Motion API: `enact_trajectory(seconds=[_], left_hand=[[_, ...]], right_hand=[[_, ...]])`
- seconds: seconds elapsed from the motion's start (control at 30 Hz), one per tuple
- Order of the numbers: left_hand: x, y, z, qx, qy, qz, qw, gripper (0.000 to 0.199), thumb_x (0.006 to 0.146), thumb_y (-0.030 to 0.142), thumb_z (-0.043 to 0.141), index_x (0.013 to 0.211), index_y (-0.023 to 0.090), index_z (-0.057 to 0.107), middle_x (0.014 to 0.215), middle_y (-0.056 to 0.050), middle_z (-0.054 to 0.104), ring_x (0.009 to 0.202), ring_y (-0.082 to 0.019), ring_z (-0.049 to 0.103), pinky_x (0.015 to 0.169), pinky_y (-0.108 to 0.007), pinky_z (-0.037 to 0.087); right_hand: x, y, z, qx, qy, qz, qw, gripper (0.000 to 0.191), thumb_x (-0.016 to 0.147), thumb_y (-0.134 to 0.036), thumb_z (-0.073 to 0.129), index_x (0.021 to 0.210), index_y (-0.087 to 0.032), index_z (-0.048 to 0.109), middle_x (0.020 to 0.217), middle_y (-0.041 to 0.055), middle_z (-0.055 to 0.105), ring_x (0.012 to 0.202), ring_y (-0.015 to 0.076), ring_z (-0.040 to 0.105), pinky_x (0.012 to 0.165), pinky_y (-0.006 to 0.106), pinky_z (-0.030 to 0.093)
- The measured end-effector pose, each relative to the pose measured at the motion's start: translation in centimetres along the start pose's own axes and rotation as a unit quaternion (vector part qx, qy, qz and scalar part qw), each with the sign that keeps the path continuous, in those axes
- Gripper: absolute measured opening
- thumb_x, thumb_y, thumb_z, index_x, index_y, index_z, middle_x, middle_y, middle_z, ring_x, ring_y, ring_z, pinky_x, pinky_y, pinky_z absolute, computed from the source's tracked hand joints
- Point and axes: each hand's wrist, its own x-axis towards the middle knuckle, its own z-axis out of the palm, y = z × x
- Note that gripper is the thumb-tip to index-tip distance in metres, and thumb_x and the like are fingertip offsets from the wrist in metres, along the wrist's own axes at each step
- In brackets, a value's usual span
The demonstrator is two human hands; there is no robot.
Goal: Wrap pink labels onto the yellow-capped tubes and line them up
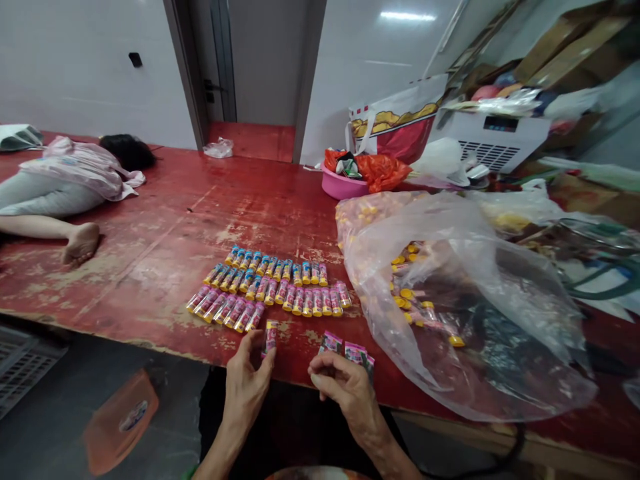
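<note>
At the lower left of the frame, a grey plastic crate (25, 367) sits on the floor beside an orange plastic lid (120, 420), whose round label is too small to read; at the upper left, a person (75, 177) in a pale pink top and grey trousers lies on the worn red table (165, 213), one bare foot showing; at the top centre stands an open doorway (265, 67). At the lower centre, the left hand (245, 393) pinches a pink-labelled tube (271, 337) upright between thumb and fingers, just above the table's near edge; above it, neat rows of clear tubes (267, 287) with pink labels lie side by side on the table, their print unreadable. The right hand (347, 393) is curled closed around a small pale object (317, 380), though I cannot tell whether it grips it; pink-labelled packets (345, 348) stand just beyond it. To the right, a clear plastic bag (465, 300) holds loose yellow-capped tubes (407, 293); behind it are a pink basin (343, 185) and a white machine (493, 140) with a dark display, its readout illegible.
</note>
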Motion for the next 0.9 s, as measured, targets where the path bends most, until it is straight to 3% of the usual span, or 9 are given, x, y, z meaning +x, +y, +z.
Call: enact_trajectory(seconds=[0.13, 0.4, 0.5, 0.57, 0.63, 0.7, 0.8, 0.9], left_hand=[[0.4, -0.4, 0.3, -0.056, -0.042, -0.017, 0.997, 0.040, 0.078, 0.044, 0.067, 0.107, 0.017, 0.058, 0.102, -0.010, 0.069, 0.093, -0.024, 0.065, 0.083, -0.035, 0.050], [0.5, -0.3, 0.9, -0.074, -0.038, -0.028, 0.996, 0.045, 0.074, 0.045, 0.071, 0.106, 0.016, 0.062, 0.103, -0.010, 0.071, 0.094, -0.024, 0.065, 0.084, -0.033, 0.051], [0.1, 0.0, 1.0, -0.089, -0.048, -0.038, 0.994, 0.044, 0.073, 0.044, 0.072, 0.105, 0.015, 0.064, 0.103, -0.011, 0.072, 0.093, -0.025, 0.066, 0.083, -0.032, 0.052], [-0.4, 0.2, 1.0, -0.083, -0.080, -0.041, 0.992, 0.041, 0.075, 0.043, 0.071, 0.105, 0.015, 0.066, 0.103, -0.011, 0.073, 0.093, -0.025, 0.066, 0.082, -0.032, 0.052], [-0.9, 0.6, 0.9, -0.055, -0.123, -0.027, 0.990, 0.036, 0.079, 0.041, 0.068, 0.106, 0.017, 0.067, 0.104, -0.010, 0.073, 0.093, -0.025, 0.066, 0.081, -0.032, 0.052], [-1.3, 1.0, 0.6, -0.021, -0.152, -0.004, 0.988, 0.031, 0.082, 0.039, 0.065, 0.105, 0.019, 0.068, 0.105, -0.008, 0.072, 0.095, -0.025, 0.066, 0.082, -0.032, 0.051], [-1.6, 1.3, 0.1, 0.010, -0.162, 0.006, 0.987, 0.029, 0.083, 0.036, 0.064, 0.107, 0.020, 0.067, 0.106, -0.007, 0.073, 0.098, -0.024, 0.065, 0.085, -0.032, 0.051], [-1.5, 0.9, -0.2, 0.025, -0.159, 0.003, 0.987, 0.032, 0.081, 0.034, 0.066, 0.109, 0.019, 0.065, 0.106, -0.008, 0.072, 0.097, -0.024, 0.065, 0.086, -0.033, 0.050]], right_hand=[[-0.3, 0.0, -0.7, 0.005, 0.021, 0.016, 1.000, 0.020, 0.067, -0.033, 0.073, 0.075, -0.015, 0.069, 0.064, 0.0007, 0.058, 0.052, 0.0099, 0.048, 0.047, 0.020, 0.040], [-0.2, -0.1, -0.8, -0.012, 0.019, 0.012, 1.000, 0.018, 0.069, -0.032, 0.070, 0.074, -0.015, 0.067, 0.063, 0.0002, 0.058, 0.051, 0.0099, 0.048, 0.046, 0.020, 0.040], [-0.1, -0.5, -0.9, -0.073, 0.026, -0.056, 0.995, 0.013, 0.074, -0.028, 0.066, 0.081, -0.017, 0.068, 0.075, 0.0030, 0.062, 0.055, 0.0118, 0.052, 0.048, 0.023, 0.045], [-0.1, -0.8, -0.9, -0.169, 0.022, -0.161, 0.972, 0.021, 0.076, -0.020, 0.062, 0.097, -0.019, 0.069, 0.097, 0.0071, 0.065, 0.070, 0.0161, 0.059, 0.060, 0.027, 0.052], [0.0, -0.9, -0.8, -0.280, -0.011, -0.273, 0.920, 0.042, 0.076, -0.010, 0.057, 0.116, -0.022, 0.064, 0.118, 0.0096, 0.061, 0.096, 0.0226, 0.061, 0.082, 0.036, 0.053], [0.1, -0.6, -0.5, -0.363, -0.061, -0.347, 0.862, 0.053, 0.076, -0.004, 0.052, 0.125, -0.022, 0.058, 0.125, 0.0105, 0.058, 0.112, 0.0262, 0.055, 0.097, 0.046, 0.046], [0.2, 0.4, 0.0, -0.435, -0.078, -0.390, 0.808, 0.051, 0.077, 0.000, 0.046, 0.124, -0.019, 0.057, 0.122, 0.0115, 0.060, 0.111, 0.0258, 0.055, 0.103, 0.051, 0.039], [0.3, 0.8, 0.7, -0.460, -0.071, -0.381, 0.799, 0.045, 0.078, -0.001, 0.045, 0.119, -0.017, 0.058, 0.111, 0.0113, 0.064, 0.103, 0.0253, 0.057, 0.099, 0.050, 0.041]])
